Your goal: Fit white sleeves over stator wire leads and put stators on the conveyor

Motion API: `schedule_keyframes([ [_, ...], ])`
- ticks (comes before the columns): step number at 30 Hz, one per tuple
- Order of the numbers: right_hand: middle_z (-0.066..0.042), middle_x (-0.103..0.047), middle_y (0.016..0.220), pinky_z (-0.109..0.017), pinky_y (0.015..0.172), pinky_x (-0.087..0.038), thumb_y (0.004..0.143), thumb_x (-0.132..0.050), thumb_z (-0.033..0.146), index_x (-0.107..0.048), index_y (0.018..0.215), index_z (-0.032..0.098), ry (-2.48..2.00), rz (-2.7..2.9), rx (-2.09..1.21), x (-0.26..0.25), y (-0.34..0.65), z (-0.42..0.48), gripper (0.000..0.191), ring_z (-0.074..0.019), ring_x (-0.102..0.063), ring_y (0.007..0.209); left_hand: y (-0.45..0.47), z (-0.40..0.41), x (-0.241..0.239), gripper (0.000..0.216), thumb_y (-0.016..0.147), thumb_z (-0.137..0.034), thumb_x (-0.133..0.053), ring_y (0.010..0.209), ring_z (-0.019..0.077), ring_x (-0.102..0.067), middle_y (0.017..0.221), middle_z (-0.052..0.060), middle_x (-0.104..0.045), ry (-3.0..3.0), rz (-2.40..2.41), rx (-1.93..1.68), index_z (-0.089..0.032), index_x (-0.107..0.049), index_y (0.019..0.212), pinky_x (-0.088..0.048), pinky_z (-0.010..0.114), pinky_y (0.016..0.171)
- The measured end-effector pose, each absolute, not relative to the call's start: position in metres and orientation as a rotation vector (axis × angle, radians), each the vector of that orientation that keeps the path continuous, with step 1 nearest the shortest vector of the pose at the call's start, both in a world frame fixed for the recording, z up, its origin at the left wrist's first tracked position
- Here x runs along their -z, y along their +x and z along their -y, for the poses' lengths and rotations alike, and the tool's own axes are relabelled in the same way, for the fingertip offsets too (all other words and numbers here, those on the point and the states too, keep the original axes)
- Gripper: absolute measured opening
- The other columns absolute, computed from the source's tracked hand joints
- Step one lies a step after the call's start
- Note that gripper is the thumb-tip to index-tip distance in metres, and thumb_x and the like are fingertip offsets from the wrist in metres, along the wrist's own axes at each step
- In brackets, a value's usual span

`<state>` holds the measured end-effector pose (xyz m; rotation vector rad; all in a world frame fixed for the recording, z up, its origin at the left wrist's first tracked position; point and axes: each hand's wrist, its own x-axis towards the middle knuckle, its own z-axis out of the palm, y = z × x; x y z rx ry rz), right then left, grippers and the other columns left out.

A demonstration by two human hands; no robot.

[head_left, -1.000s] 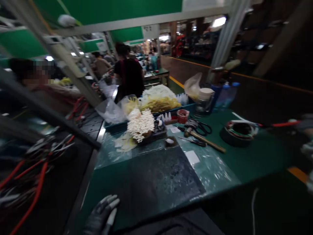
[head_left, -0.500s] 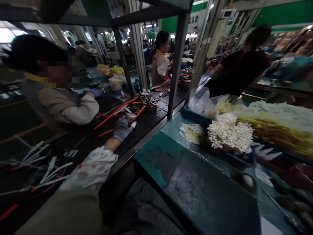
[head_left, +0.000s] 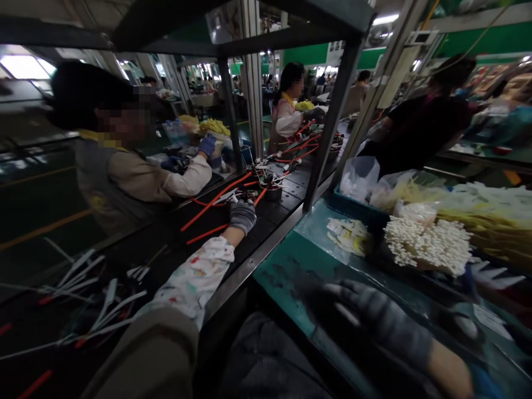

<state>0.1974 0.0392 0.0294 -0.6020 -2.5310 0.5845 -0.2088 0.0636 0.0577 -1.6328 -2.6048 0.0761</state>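
Observation:
My left hand (head_left: 243, 214), in a grey glove, reaches out over the black conveyor (head_left: 166, 249) to a round part with red and white wires (head_left: 249, 195); the fingers curl down on it, and whether they grip it is hidden. My right hand (head_left: 374, 316), also gloved, lies on the green bench (head_left: 282, 266) with its fingers spread and nothing in it. A bundle of white tubes (head_left: 428, 244) sits just beyond the right hand.
Another wired part (head_left: 272, 191) stands farther along the conveyor. A metal post (head_left: 328, 127) rises between conveyor and bench. A seated person (head_left: 124, 166) works across the conveyor; others work behind. Yellow sleeving and plastic bags (head_left: 457, 199) fill a tray at the right. Loose white leads (head_left: 91, 293) lie at lower left.
The view has swung left from the bench to the conveyor. My left arm has stretched out to the wired part, and my right hand has come into view on the bench.

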Motion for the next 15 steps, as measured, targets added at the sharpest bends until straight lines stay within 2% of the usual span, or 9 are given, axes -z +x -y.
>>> schedule_keyframes([
  [1, -0.005, -0.082, 0.105, -0.043, 0.079, -0.071, 0.101, -0.059, 0.041, -0.074, 0.133, 0.052, -0.519, 2.58, -0.598, -0.029, 0.176, -0.046, 0.037, -0.0273, -0.081, 0.091, -0.21, -0.058, -0.057, 0.05, 0.101, -0.044, -0.071, 0.142, 0.0339, -0.057, 0.146, 0.014, -0.064, -1.667, 2.6, -0.095, -0.017, -0.062, 0.143, -0.042, 0.064, 0.123],
  [3, -0.011, -0.08, 0.124, -0.039, 0.096, -0.067, 0.107, -0.048, 0.034, -0.073, 0.14, 0.03, -0.312, 2.728, -0.547, -0.034, 0.123, -0.065, 0.042, -0.0241, -0.079, 0.106, -0.215, -0.048, -0.06, 0.052, 0.102, -0.047, -0.069, 0.143, 0.0335, -0.056, 0.15, 0.014, -0.062, -1.742, 2.596, -0.12, -0.018, -0.061, 0.144, -0.042, 0.063, 0.124],
  [4, -0.013, -0.078, 0.13, -0.04, 0.101, -0.065, 0.106, -0.05, 0.035, -0.072, 0.141, 0.026, -0.274, 2.742, -0.524, -0.039, 0.093, -0.076, 0.042, -0.0245, -0.077, 0.112, -0.218, -0.045, -0.063, 0.051, 0.103, -0.049, -0.068, 0.142, 0.0327, -0.058, 0.149, 0.014, -0.062, -1.774, 2.601, -0.132, -0.018, -0.062, 0.143, -0.044, 0.061, 0.123],
  [8, -0.015, -0.064, 0.154, -0.045, 0.118, -0.052, 0.101, -0.059, 0.028, -0.06, 0.154, 0.021, -0.366, 2.841, -0.306, -0.065, -0.022, -0.117, 0.053, -0.0293, -0.062, 0.138, -0.235, -0.052, -0.083, 0.047, 0.103, -0.051, -0.068, 0.128, 0.0298, -0.067, 0.134, 0.012, -0.07, -1.885, 2.651, -0.168, -0.017, -0.066, 0.136, -0.052, 0.059, 0.115],
  [11, -0.016, -0.061, 0.157, -0.05, 0.129, -0.038, 0.101, -0.056, 0.015, -0.056, 0.157, 0.018, -0.462, 2.864, -0.248, -0.073, -0.079, -0.137, 0.056, -0.0301, -0.055, 0.146, -0.248, -0.061, -0.095, 0.044, 0.103, -0.049, -0.068, 0.115, 0.0256, -0.072, 0.126, 0.011, -0.073, -2.006, 2.677, -0.123, -0.016, -0.067, 0.132, -0.06, 0.052, 0.105],
  [13, -0.016, -0.061, 0.157, -0.051, 0.129, -0.037, 0.101, -0.055, 0.01, -0.057, 0.156, 0.018, -0.535, 2.878, -0.219, -0.068, -0.097, -0.142, 0.055, -0.0291, -0.055, 0.146, -0.256, -0.06, -0.097, 0.04, 0.104, -0.046, -0.068, 0.109, 0.023, -0.073, 0.124, 0.01, -0.072, -2.068, 2.676, -0.032, -0.016, -0.067, 0.131, -0.063, 0.046, 0.098],
  [15, -0.016, -0.061, 0.155, -0.052, 0.124, -0.044, 0.105, -0.058, 0.016, -0.058, 0.153, 0.02, -0.625, 2.88, -0.192, -0.057, -0.102, -0.143, 0.048, -0.0288, -0.058, 0.142, -0.262, -0.053, -0.092, 0.039, 0.104, -0.044, -0.069, 0.111, 0.0233, -0.072, 0.129, 0.01, -0.071, -2.066, 2.663, 0.112, -0.016, -0.067, 0.132, -0.063, 0.045, 0.097],
])
